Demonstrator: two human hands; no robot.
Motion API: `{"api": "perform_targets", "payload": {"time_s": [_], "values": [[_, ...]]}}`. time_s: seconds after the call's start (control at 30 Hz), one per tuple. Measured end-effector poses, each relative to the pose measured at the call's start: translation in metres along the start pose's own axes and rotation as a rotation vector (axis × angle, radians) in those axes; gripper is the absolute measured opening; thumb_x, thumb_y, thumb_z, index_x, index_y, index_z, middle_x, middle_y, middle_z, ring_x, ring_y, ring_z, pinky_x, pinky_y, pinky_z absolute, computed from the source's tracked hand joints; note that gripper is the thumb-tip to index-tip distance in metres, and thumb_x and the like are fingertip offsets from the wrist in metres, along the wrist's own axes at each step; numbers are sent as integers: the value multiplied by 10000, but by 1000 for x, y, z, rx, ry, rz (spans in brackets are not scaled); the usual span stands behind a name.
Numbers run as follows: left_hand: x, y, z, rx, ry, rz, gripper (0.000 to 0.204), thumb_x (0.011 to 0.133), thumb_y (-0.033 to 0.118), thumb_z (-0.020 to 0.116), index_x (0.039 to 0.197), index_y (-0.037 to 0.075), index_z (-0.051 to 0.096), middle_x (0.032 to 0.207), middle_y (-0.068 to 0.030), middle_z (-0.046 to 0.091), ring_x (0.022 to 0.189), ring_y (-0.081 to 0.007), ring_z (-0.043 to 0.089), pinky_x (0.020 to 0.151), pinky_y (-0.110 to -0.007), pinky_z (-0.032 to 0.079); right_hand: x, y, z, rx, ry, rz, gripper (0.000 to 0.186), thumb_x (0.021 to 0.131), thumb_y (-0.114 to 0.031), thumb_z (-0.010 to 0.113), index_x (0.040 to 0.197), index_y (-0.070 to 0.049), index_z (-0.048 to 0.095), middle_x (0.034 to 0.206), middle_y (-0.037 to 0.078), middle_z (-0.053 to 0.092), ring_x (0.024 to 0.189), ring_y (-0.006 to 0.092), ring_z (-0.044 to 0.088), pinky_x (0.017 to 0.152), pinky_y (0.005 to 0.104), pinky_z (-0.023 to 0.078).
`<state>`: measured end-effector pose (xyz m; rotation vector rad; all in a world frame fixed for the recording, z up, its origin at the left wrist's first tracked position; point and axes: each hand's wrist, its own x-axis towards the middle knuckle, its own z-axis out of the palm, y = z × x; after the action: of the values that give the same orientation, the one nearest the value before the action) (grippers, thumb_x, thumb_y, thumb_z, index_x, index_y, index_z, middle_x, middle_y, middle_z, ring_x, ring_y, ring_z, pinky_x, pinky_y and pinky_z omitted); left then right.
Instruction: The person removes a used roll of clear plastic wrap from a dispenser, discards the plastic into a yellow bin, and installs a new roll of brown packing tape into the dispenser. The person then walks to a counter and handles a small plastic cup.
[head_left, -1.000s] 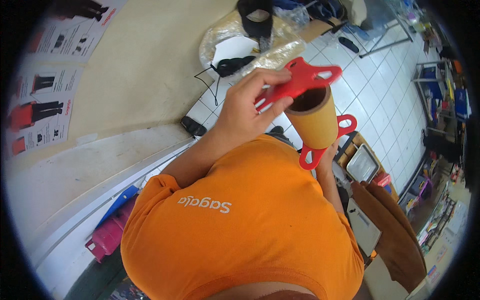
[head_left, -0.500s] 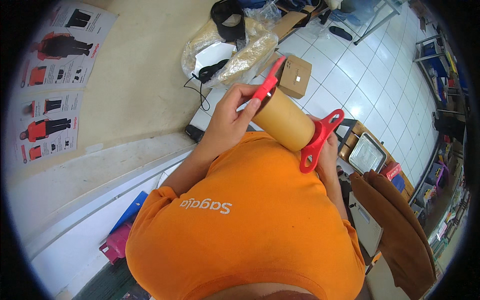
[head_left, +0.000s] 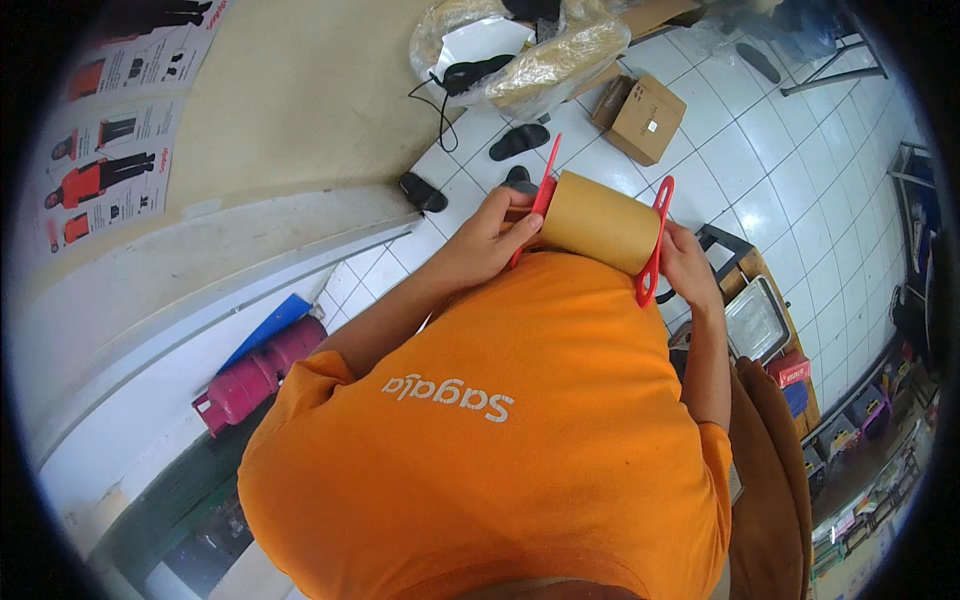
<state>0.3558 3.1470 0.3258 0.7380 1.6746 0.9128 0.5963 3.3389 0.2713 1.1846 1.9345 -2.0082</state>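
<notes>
The left hand (head_left: 492, 240) pinched a first red bracket (head_left: 545, 196) between thumb and fingers at the left end of a tan tube (head_left: 603, 222). The tube lay sideways between both hands, a brown box (head_left: 648, 120) beyond it. A second red bracket (head_left: 656, 247) stood at the tube's right end, held from outside by the right hand (head_left: 692, 266); farther right lay a metal tray (head_left: 757, 320).

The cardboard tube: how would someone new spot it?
Find the big orange shirt. At its upper edge in the picture, between the left hand and right hand, is the cardboard tube. Unlike the cardboard box on the floor, it's round, with flat red pieces at both ends.
</notes>
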Motion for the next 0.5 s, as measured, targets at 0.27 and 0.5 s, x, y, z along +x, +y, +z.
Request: {"api": "perform_targets", "payload": {"time_s": [0.27, 0.5], "values": [[35, -2, -4, -70, 38, 310, 439, 999, 61, 568, 1384, 27, 360, 1300, -164, 536, 1174, -211, 600, 1026, -358, 481, 30, 32, 13, 322, 272, -136, 809, 1033, -648, 195, 1386, 3, 521, 1037, 109, 666, 911, 193, 653, 808, 312, 523], [57, 52, 2, 154, 26, 543, 494, 893, 45, 691, 1350, 62, 505, 1229, -138, 594, 1100, -227, 642, 940, -348, 529, 41, -2, 5, 786, 165, -98, 782, 1026, -641, 272, 1525, -44, 353, 1345, 137, 579, 1167, 222, 603, 989, 355, 478]]}}
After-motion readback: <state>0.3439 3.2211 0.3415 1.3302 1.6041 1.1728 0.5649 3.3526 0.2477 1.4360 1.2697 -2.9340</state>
